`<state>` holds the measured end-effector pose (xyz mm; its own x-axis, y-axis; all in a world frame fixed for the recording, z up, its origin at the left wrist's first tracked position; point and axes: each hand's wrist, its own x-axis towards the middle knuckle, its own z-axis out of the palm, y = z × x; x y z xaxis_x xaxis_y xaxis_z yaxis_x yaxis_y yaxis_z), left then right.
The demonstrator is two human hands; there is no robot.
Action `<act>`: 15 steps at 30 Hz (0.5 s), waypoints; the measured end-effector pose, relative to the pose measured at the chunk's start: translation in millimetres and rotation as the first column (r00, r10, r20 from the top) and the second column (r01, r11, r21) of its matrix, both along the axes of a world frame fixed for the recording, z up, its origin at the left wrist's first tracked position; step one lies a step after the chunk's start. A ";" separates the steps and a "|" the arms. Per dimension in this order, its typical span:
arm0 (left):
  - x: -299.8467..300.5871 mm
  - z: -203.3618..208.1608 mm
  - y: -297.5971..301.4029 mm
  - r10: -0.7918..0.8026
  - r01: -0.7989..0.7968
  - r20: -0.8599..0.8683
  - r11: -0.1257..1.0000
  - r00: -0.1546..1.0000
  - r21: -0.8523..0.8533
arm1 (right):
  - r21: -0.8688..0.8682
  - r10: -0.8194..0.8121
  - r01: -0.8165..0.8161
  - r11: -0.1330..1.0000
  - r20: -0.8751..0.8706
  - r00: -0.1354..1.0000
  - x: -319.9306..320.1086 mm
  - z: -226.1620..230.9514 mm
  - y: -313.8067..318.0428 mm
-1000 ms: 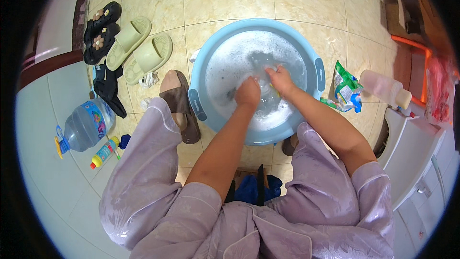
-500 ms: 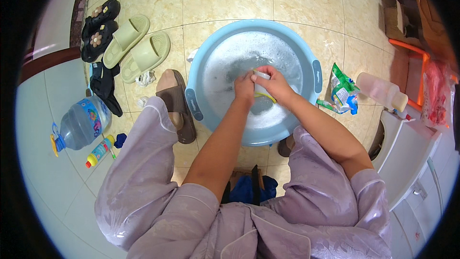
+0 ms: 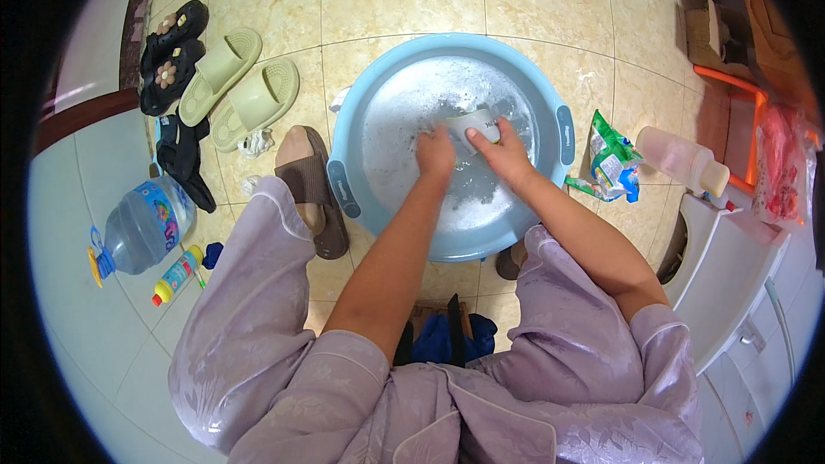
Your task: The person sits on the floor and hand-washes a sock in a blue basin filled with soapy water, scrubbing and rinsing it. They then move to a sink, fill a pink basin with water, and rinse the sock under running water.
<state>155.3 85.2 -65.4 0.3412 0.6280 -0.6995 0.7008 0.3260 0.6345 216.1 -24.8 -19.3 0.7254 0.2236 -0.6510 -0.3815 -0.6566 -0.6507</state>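
Note:
A light blue basin (image 3: pixel 345 107) of sudsy water stands on the floor before me. Over the water, my right hand (image 3: pixel 505 153) grips a white curved thing (image 3: pixel 475 128) with dark printing and a yellow-green edge. Its thumb lies across the white face, with the fingers behind the far side. My left hand (image 3: pixel 436 155) is closed at the left end of the same thing, its fingertips partly hidden by foam and water. What kind of thing it is I cannot make out; its lower part is hidden.
Right of the basin lie a green-and-blue packet (image 3: pixel 614 159) and a clear bottle (image 3: pixel 679 159), near a white cabinet (image 3: pixel 722 266). To the left are green slippers (image 3: pixel 253 103), black clogs (image 3: pixel 174 64), a large water bottle (image 3: pixel 142 228) and a yellow-capped bottle (image 3: pixel 178 275).
The white thing has turned, so its printed face now shows and its yellow-green edge shows less. My right hand has shifted slightly right, while my left has dropped a little lower.

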 end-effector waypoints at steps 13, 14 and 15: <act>-3.2 23.2 -6.4 0.294 -0.166 0.163 0.828 0.942 -0.536 | 0.077 0.039 -0.026 0.997 -0.174 0.984 9.5 -25.3 3.1; -2.7 17.3 -11.2 0.279 -0.163 0.197 0.873 0.940 -0.460 | 0.099 0.038 -0.029 0.995 -0.087 0.995 6.1 -27.0 3.8; -1.0 15.5 -16.7 0.263 -0.162 0.229 0.910 0.937 -0.381 | 0.119 0.035 -0.034 0.992 -0.002 0.999 1.2 -28.0 4.3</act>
